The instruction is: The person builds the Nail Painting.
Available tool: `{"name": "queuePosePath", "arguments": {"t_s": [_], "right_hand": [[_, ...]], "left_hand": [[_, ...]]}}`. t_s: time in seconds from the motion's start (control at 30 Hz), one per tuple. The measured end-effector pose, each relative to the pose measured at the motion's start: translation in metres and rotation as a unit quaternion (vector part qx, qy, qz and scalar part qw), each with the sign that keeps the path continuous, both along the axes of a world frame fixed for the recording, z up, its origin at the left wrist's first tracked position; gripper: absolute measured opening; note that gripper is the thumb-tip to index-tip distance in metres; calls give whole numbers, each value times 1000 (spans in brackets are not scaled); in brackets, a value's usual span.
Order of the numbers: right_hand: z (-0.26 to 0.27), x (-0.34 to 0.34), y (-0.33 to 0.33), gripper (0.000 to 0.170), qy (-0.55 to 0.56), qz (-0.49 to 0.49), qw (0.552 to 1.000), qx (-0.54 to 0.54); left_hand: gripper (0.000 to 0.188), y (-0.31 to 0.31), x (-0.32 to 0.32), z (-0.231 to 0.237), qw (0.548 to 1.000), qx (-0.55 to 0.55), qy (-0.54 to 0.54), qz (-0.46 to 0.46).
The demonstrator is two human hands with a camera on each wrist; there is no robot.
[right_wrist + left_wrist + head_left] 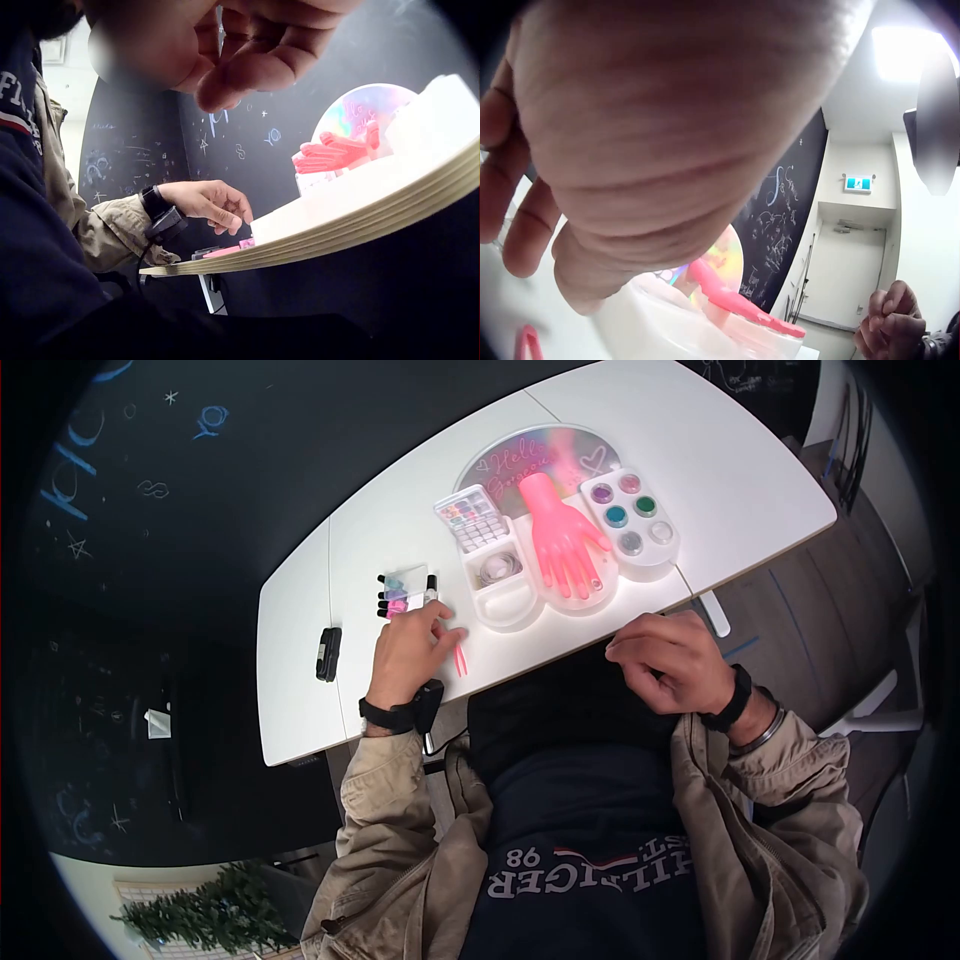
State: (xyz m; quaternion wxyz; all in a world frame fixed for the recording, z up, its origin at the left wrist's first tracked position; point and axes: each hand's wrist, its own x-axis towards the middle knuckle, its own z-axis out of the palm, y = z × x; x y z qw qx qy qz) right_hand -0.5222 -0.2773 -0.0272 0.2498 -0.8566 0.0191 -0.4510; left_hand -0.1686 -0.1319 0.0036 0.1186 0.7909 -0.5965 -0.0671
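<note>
My left hand (410, 645) reaches over small black-capped nail polish bottles (384, 598), its fingertips close to them and partly hiding the pink one. In the left wrist view its fingers (532, 225) hang apart with nothing between them. Pink tweezers (461, 660) lie on the table just right of this hand. Off the table's front edge, my right hand (678, 660) hovers with loosely curled fingers and no object showing in it. A pink practice hand (562, 540) lies palm down on a white stand, a small ornament on one fingernail.
White trays (508, 618) flank the practice hand, holding a lidded case (472, 515) of small compartments and a coiled item. Glitter pots (617, 516) sit on the right tray. Behind stands a round iridescent plate (490, 458). A black case (327, 654) lies at the left.
</note>
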Motion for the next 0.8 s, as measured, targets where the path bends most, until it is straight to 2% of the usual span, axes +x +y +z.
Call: {"name": "queuePosePath", "arguments": {"t_s": [0.13, 0.33, 0.43, 0.53, 0.67, 0.8], "right_hand": [[1, -2, 0, 21, 6, 6, 1000, 4], [-2, 0, 0, 22, -11, 3, 1000, 5], [-4, 0, -1, 21, -11, 3, 1000, 2], [-3, 0, 0, 22, -10, 4, 1000, 5], [-2, 0, 0, 22, -5, 3, 1000, 7], [-2, 0, 0, 22, -7, 4, 1000, 7]], "left_hand": [[33, -5, -1, -9, 999, 29, 21, 1], [26, -8, 7, -16, 997, 0, 75, -19], [23, -10, 6, -2, 996, -42, 74, 0], [22, -11, 11, 10, 986, -132, 103, 23], [31, -21, 23, 16, 966, -214, 124, 81], [34, -31, 21, 20, 954, -294, 62, 14]]}}
